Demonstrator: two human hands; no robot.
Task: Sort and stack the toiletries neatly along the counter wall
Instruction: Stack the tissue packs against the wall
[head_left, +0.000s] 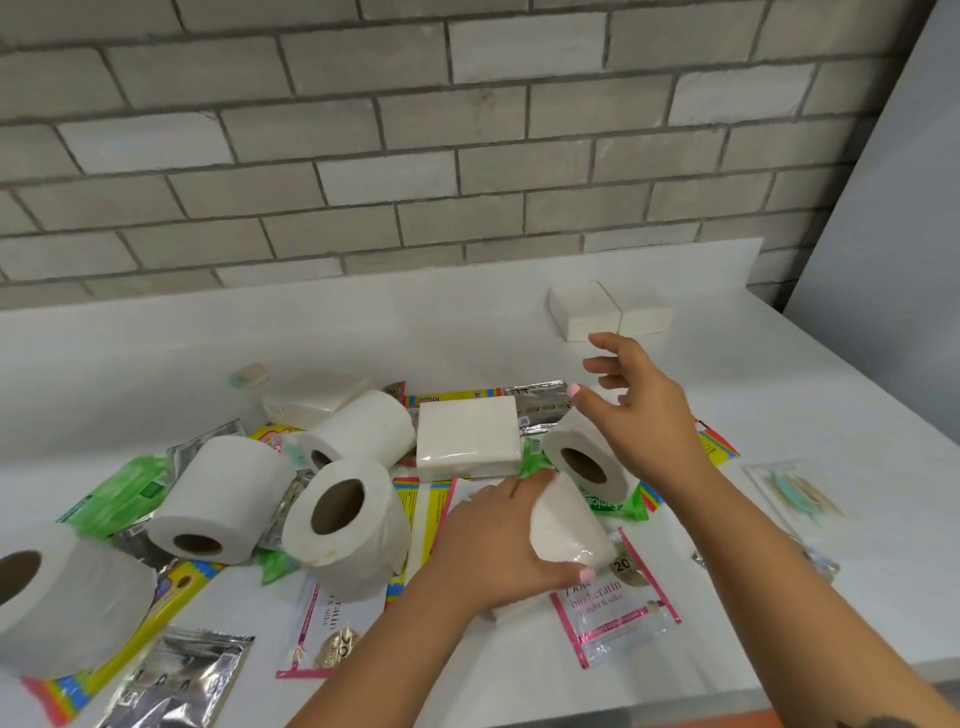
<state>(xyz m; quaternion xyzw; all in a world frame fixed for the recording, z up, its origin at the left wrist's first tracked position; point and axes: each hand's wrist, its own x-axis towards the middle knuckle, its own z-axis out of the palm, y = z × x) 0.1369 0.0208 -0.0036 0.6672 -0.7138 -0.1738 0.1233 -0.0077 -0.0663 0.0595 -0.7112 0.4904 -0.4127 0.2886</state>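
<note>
While the pile sat mid-surface, the left hand (498, 545) gripped a napkin pack (569, 525), fingers curled round it, thumb pressed on its near corner. The right hand (639, 410) hung above the heap with fingers loosely spread and nothing in it, just short of the two packs (610, 309) already set side by side at the wall (467, 130).

Another pack (467, 436) lay flat in the middle of the clutter, and a roll (584, 462) lay on its side just under the right wrist. Four more rolls (343, 519) lay toppled to the left, on top of green wipes (119, 493) and shampoo sachets (618, 608). Cotton buds (795, 493) lay apart on the right of the surface (805, 597).

My read: the step in hand was carrying this pack to the wall stack. Done well, it would go flat on top of the pair or flush beside them, edges squared, with the free hand steadying the stack. Lifting clear of the roll mattered, since a nudge could send it rolling.
</note>
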